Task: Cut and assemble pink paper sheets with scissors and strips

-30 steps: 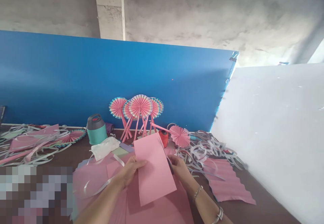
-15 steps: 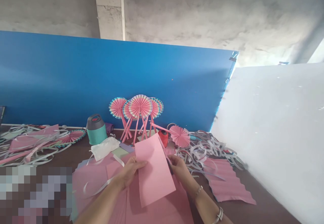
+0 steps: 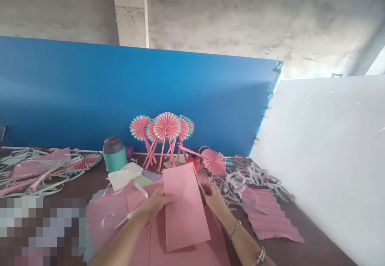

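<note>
A grey concrete wall (image 3: 225, 21) rises behind everything, and in front of it runs a long blue panel (image 3: 90, 81), with a white panel (image 3: 325, 138) on the right. Below them spreads the brown table (image 3: 314, 254), where large pink sheets (image 3: 105, 204) lie overlapping in front of the person. To the right I see a tangle of pale paper strips (image 3: 237, 180) and, nearer, a pleated pink sheet (image 3: 270, 222). Several pink paper fans (image 3: 167, 126) stand upright on crossed pink sticks near the blue panel. The sheet being worked on — a pink rectangle (image 3: 185, 210) — is held tilted above the large sheets, between the two hands; a narrow sliver stands off its upper right edge. A teal jug (image 3: 115, 158) with a dark lid sits left of the fans. The left hand (image 3: 156, 202) pinches the rectangle's left edge, thumb on the upper face. The right hand (image 3: 212, 197) is curled closed around what look like dark scissors (image 3: 202, 194) at the right edge — I can't tell how wide the blades stand. Smallest is a chain bracelet (image 3: 234, 229) on the right wrist.
</note>
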Demonstrator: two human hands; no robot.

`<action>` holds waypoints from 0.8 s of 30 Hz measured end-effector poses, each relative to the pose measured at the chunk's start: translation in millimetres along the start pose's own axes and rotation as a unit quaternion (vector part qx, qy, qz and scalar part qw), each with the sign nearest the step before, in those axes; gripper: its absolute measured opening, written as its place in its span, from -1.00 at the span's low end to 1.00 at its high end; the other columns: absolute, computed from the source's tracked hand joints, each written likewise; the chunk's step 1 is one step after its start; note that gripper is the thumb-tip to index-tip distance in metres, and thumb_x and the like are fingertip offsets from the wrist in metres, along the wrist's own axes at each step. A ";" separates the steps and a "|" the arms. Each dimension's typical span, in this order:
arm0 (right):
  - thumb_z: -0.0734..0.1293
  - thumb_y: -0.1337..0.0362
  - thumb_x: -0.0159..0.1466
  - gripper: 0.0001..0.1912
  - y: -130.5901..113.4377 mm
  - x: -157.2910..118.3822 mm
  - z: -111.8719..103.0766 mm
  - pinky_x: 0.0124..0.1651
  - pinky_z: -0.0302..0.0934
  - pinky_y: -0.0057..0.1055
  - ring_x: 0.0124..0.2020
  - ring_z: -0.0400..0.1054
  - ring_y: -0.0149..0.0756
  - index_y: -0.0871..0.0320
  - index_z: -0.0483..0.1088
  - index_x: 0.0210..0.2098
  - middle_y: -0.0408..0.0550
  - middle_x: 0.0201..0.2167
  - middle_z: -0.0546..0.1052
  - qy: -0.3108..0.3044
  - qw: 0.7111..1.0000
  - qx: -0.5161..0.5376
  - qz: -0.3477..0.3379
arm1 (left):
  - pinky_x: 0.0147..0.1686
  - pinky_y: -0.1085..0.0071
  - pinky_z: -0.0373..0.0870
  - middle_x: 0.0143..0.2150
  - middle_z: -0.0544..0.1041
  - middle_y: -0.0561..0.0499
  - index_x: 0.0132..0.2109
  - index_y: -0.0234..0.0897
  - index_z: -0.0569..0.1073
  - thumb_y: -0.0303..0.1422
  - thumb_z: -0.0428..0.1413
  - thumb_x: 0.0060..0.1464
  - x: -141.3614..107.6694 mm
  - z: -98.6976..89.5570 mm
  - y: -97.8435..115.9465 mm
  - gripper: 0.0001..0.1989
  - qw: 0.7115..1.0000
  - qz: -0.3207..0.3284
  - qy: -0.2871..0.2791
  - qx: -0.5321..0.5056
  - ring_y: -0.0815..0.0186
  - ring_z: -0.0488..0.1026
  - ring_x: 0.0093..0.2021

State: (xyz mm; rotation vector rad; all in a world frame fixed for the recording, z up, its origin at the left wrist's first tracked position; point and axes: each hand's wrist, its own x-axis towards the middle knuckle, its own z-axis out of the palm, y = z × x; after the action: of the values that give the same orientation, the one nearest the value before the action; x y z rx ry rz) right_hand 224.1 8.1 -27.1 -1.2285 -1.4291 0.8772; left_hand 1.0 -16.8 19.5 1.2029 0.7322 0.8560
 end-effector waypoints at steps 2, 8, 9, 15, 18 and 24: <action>0.35 -0.01 0.04 -0.61 -1.1 0.2 0.0 -0.61 0.08 -0.49 -0.66 0.17 -0.42 0.22 0.51 -0.40 -0.15 -0.68 0.39 -0.012 1.000 0.008 0.012 | -0.19 0.26 0.38 -0.24 0.61 -0.17 -0.15 -0.36 0.58 -0.25 0.27 -0.13 -0.7 0.4 -0.3 -0.63 1.000 0.005 -0.009 -0.007 0.07 0.53 -0.21; 0.38 0.02 0.01 -0.66 -4.3 0.4 -1.5 -0.52 0.16 -0.44 -0.57 0.26 -0.34 0.19 0.49 -0.41 -0.11 -0.63 0.43 -0.008 1.000 -0.001 0.009 | -0.25 0.31 0.38 -0.26 0.61 -0.15 -0.14 -0.35 0.57 -0.25 0.25 -0.08 1.0 -1.1 -2.5 -0.65 1.000 0.006 -0.002 0.004 0.12 0.54 -0.27; 0.38 0.03 0.01 -0.67 -4.8 0.2 -1.9 -0.50 0.18 -0.43 -0.55 0.27 -0.32 0.19 0.49 -0.41 -0.10 -0.61 0.44 -0.005 1.000 -0.005 0.006 | -0.26 0.32 0.38 -0.27 0.62 -0.15 -0.14 -0.35 0.57 -0.26 0.25 -0.08 1.4 -1.3 -2.6 -0.66 1.000 0.008 0.000 0.009 0.13 0.53 -0.28; 0.38 0.09 0.00 -0.71 -5.0 -1.3 -2.0 -0.46 0.19 -0.43 -0.52 0.28 -0.31 0.20 0.49 -0.41 -0.09 -0.57 0.46 -0.002 1.000 -0.009 0.007 | -0.24 0.32 0.38 -0.28 0.62 -0.14 -0.16 -0.34 0.58 -0.25 0.23 -0.07 0.1 0.4 -1.7 -0.68 1.000 0.014 -0.006 0.022 0.13 0.53 -0.26; 0.38 0.09 0.00 -0.71 -5.9 -2.0 -1.5 -0.46 0.18 -0.43 -0.53 0.26 -0.34 0.19 0.48 -0.41 -0.09 -0.56 0.46 -0.011 1.000 0.013 0.009 | -0.24 0.31 0.38 -0.26 0.61 -0.15 -0.13 -0.33 0.57 -0.26 0.24 -0.07 -1.4 1.4 -0.9 -0.66 1.000 0.003 -0.009 0.021 0.11 0.53 -0.24; 0.39 0.08 -0.01 -0.67 -12.6 -4.5 0.7 -0.53 0.10 -0.48 -0.57 0.19 -0.41 0.21 0.47 -0.36 -0.13 -0.57 0.43 -0.025 0.997 0.075 0.013 | -0.25 0.30 0.39 -0.24 0.61 -0.17 -0.15 -0.36 0.58 -0.25 0.26 -0.10 -0.9 -0.6 -2.4 -0.65 1.000 0.001 -0.021 -0.001 0.10 0.53 -0.25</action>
State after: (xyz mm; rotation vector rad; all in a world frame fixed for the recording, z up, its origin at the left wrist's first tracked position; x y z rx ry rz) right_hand 220.3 1.1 -16.3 -1.1210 -1.3636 1.0206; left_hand 0.4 -17.7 17.1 1.2160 0.6960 0.8312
